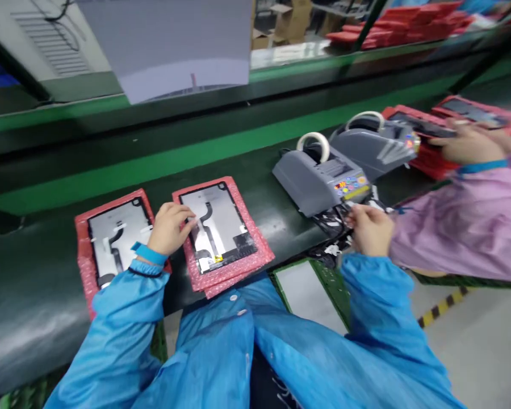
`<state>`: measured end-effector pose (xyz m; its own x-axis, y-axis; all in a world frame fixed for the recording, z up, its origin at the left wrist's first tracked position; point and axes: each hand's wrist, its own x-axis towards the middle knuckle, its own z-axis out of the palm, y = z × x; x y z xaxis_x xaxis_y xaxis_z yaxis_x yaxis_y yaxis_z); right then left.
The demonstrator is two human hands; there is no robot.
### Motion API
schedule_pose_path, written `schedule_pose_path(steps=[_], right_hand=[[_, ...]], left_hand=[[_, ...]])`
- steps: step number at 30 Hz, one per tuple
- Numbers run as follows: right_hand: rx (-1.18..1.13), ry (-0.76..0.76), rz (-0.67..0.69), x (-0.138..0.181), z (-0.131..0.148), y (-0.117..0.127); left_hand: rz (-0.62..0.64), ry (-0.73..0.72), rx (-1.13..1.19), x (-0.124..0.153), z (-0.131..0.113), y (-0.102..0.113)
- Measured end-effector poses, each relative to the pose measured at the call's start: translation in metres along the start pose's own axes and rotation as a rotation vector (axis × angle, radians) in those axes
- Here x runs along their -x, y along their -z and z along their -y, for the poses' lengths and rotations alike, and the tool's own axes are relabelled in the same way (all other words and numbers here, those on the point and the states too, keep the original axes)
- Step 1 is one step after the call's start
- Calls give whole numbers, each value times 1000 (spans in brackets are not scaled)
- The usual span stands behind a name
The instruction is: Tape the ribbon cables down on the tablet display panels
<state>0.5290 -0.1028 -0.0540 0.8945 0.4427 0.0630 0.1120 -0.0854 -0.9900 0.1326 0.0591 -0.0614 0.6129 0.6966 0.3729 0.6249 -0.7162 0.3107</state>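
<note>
My left hand (pixel 171 228) rests at the left edge of a tablet screen panel (pixel 225 213), its thumb and fingertips drawn together near the black flex cable (pixel 206 213). Whatever may be between those fingertips is too small to make out. The panel lies back side up on pink bubble-wrap (pixel 253 221). At the front of a grey tape dispenser (pixel 309 179), my right hand (pixel 371 227) pinches a short strip of tape at the outlet. A second panel (pixel 123 233) on pink wrap lies left of the first, partly behind my left wrist.
Another grey tape dispenser (pixel 372 147) stands beside the first. At right, a co-worker's hand (pixel 472 145) in a pink sleeve reaches over more wrapped panels (pixel 472 111). A green crate (pixel 330 284) with a pale sheet is below the bench edge. A white board (pixel 174 45) hangs ahead.
</note>
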Motion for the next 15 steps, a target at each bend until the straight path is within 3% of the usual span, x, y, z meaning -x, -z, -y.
schedule_pose_path(steps=[1,3,7,9,12,15], right_hand=[[32,69,2,7,3,-2],[95,162,128,24,12,-15],[226,197,724,62,28,-81],[318,252,920,76,32,-126],[542,337,1081,88,34,-184],[764,392,1159,95,34,-217]], left_hand=[[47,-3,3,-1,3,-1],[144,-42,29,-4,7,-6],[261,-139,62,-9,13,-20],[284,-149,43,-9,16,-27],[283,-151,23,-6,20,-35],[267,-163,40,-4,22,-40]])
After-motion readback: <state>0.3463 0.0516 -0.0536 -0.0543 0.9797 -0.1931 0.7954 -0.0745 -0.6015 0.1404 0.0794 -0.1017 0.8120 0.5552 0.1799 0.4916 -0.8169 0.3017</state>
